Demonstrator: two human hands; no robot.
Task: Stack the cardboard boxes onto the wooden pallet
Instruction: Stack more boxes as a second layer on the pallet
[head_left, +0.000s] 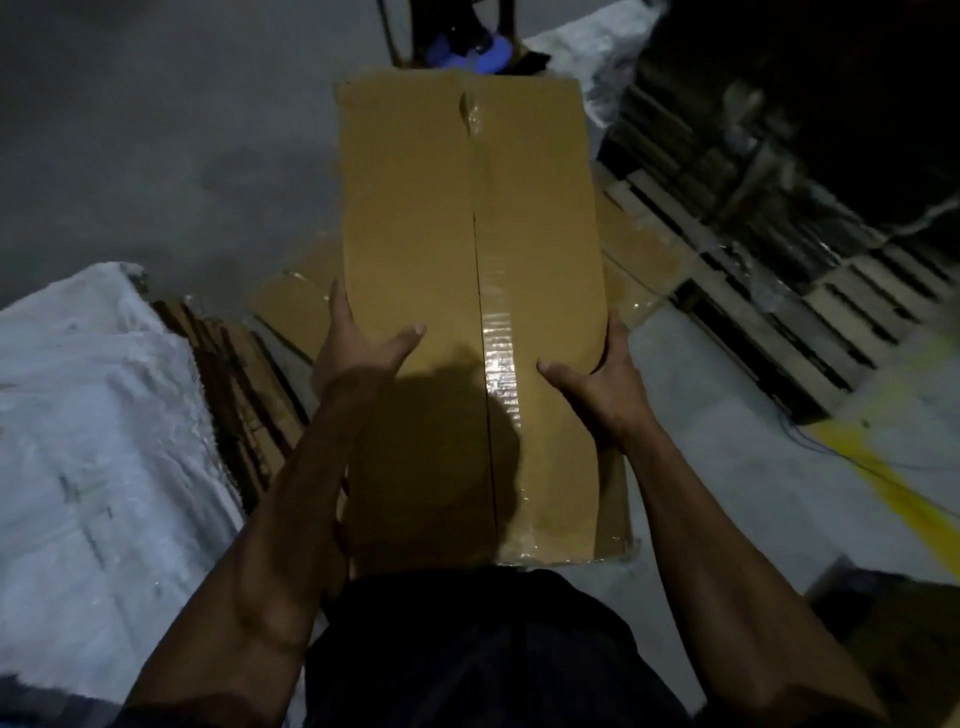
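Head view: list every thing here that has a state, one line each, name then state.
Cardboard box: taped shut along its top seam, gripped at both long sides.
Left hand: clasps the box's left edge, thumb on top.
Right hand: clasps the box's right edge, thumb on top.
Flattened cardboard: lying below the box.
Wooden pallet: on the floor at right, slats bare where visible.

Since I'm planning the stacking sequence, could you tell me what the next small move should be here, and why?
Probably carry the cardboard box rightward toward the wooden pallet. The left hand and right hand already grip its sides, and bare slats show on that side.
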